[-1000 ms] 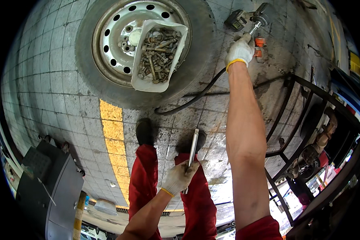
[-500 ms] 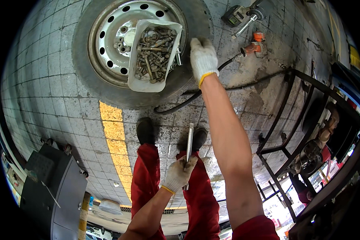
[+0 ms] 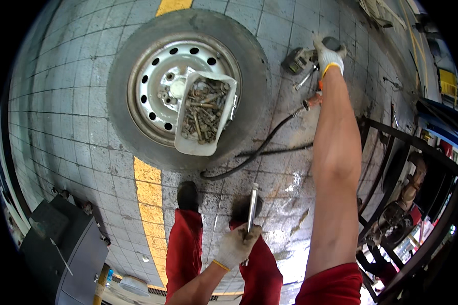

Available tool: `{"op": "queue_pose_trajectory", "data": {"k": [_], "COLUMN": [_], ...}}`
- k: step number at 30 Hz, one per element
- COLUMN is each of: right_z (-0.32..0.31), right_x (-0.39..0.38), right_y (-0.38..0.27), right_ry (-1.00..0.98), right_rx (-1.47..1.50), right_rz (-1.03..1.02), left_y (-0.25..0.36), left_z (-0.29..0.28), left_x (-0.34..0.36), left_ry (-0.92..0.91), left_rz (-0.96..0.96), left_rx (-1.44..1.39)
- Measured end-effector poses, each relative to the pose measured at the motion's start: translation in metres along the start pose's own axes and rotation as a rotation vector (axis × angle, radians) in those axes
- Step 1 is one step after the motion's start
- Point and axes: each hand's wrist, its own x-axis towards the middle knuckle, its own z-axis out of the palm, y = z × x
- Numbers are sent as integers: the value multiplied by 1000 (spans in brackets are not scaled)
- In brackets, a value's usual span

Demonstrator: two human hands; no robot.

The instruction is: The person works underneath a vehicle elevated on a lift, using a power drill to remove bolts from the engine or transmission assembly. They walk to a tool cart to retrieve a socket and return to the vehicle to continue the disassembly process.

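Grey tiles [image 3: 86, 91] pave the workshop. Metal bar [image 3: 253, 203]: gripped by the left hand [image 3: 237, 247], above the right trouser leg [image 3: 262, 274]; firm hold near mid-length should steady it. Right hand [image 3: 332, 60]: at a black round part [image 3: 332, 43]; whether gripping, unclear.

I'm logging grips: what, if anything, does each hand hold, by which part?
Left hand: metal bar, by its lower half. Right hand: at a dark tool; grip unclear.

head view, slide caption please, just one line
Left grip on a metal bar, right grip at a power tool, bolt tub on a wheel.
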Motion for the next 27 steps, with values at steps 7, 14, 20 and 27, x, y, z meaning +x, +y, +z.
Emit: {"op": "queue_pose_trajectory", "data": {"k": [7, 14, 20, 27], "right_z": [-67, -221, -338, -410], "right_x": [-114, -336, -551, -718], "right_y": [36, 62, -9, -60], "right_ry": [-27, -183, -289, -335], "right_rx": [564, 1072, 1132, 1091], "right_rz": [75, 459, 798, 1006], "left_y": [-34, -48, -10, -8], "left_z": [3, -6, -4, -20], "left_x": [2, -56, -192, -323], "left_ry": [186, 170, -47, -132], "left_rz": [90, 18, 374, 714], "left_rx": [-307, -404, -450, -154]}}
